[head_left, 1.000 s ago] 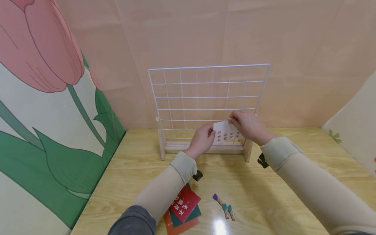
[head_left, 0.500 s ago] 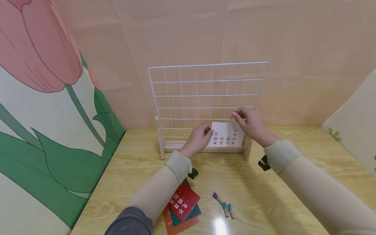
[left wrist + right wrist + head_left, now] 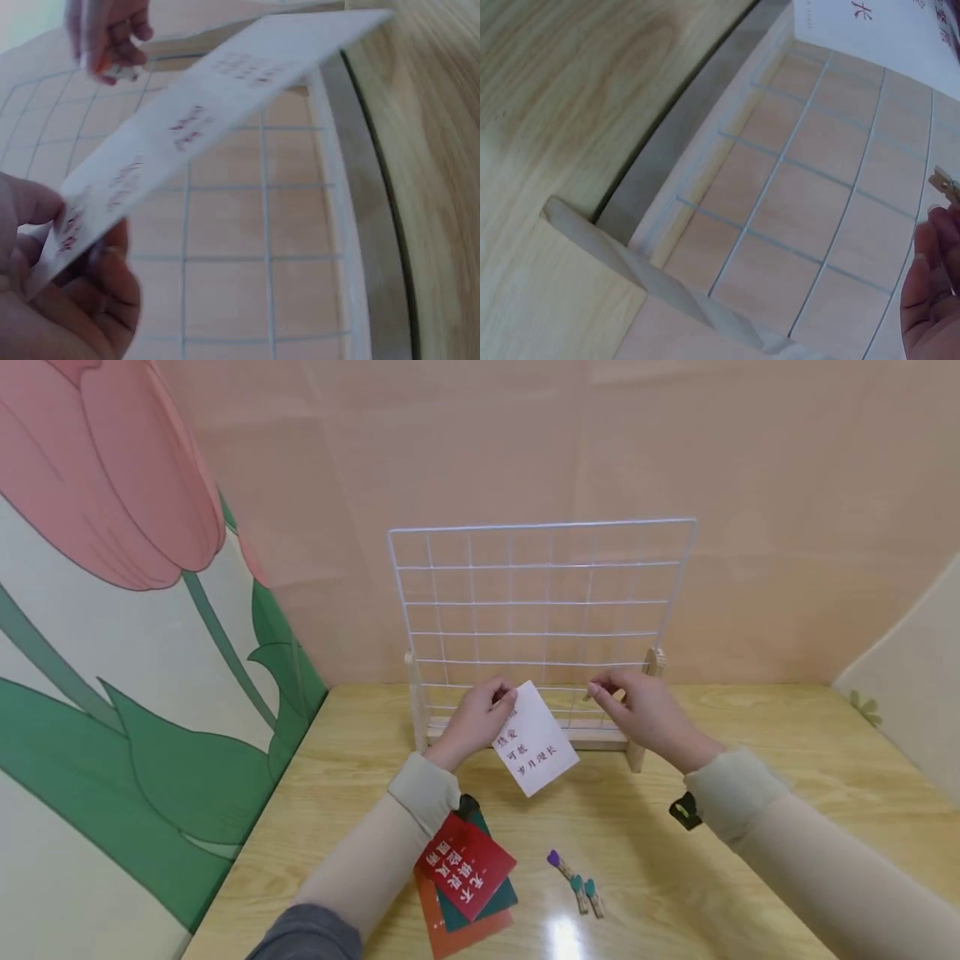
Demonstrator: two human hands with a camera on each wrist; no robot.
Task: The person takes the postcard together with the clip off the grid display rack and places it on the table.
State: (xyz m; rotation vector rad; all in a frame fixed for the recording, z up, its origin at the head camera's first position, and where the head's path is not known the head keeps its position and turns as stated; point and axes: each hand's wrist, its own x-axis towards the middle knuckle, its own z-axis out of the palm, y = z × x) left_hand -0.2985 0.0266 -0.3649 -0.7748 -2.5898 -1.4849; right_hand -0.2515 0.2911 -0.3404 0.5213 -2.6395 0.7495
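Note:
My left hand (image 3: 471, 720) pinches a white card (image 3: 542, 745) printed with red characters by one corner. The card hangs tilted in front of a white wire grid rack (image 3: 542, 527); in the left wrist view thumb and fingers grip its end. My right hand (image 3: 643, 708), to the right and apart from the card, pinches a small wooden clothespin (image 3: 943, 181) between thumb and fingertips. Seen from the right wrist, the clothespin is near the grid wires, and most of it is hidden by the fingers.
Red (image 3: 468, 867), green (image 3: 495, 893) and orange (image 3: 480, 935) cards overlap on the wooden table beside my left forearm. Three clothespins with purple or teal heart tops (image 3: 577, 883) lie right of them. Wooden feet (image 3: 637, 753) hold the rack upright; a tulip-printed wall stands left.
The white card has come away from the lower right of the grid, moving left and toward me, and tilted. My right hand has separated from it and lowered slightly, still pinching the clothespin.

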